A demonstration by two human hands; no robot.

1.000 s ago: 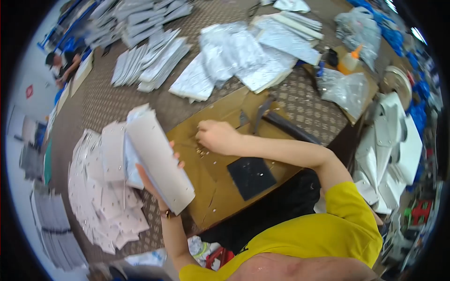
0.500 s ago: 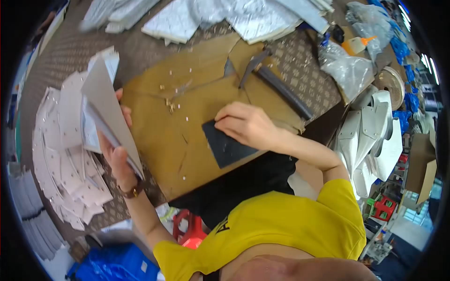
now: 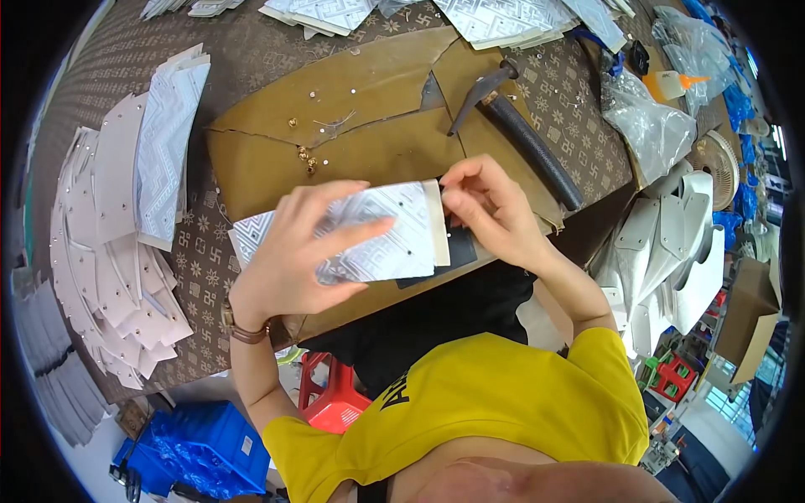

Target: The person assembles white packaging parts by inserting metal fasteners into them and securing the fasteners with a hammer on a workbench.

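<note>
My left hand (image 3: 281, 260) grips a white panel (image 3: 411, 226) with a silvery geometric pattern, a cream edge strip and a few small dark holes or dots. The panel is over the brown board (image 3: 260, 180). At its right end, my right hand (image 3: 499, 218) has thumb and index finger pinched together; whatever is between them is too small to make out. A black square pad (image 3: 461, 251) lies partly hidden under the panel. Small gold rivet-like pieces (image 3: 308, 159) and a few white bits are scattered on the board behind my left hand.
A hammer (image 3: 537, 151) with a black handle rests at the board's right. Stacked white studded panels (image 3: 96, 243) and patterned panels (image 3: 172, 138) stand left. White pieces (image 3: 662, 243) hang right. A glue bottle (image 3: 667, 85) and plastic bags (image 3: 641, 117) are at the back right.
My left hand has brought a panel from the left stack to over the board, turning its patterned face up. My right hand has moved right and up from the pad to the panel's end.
</note>
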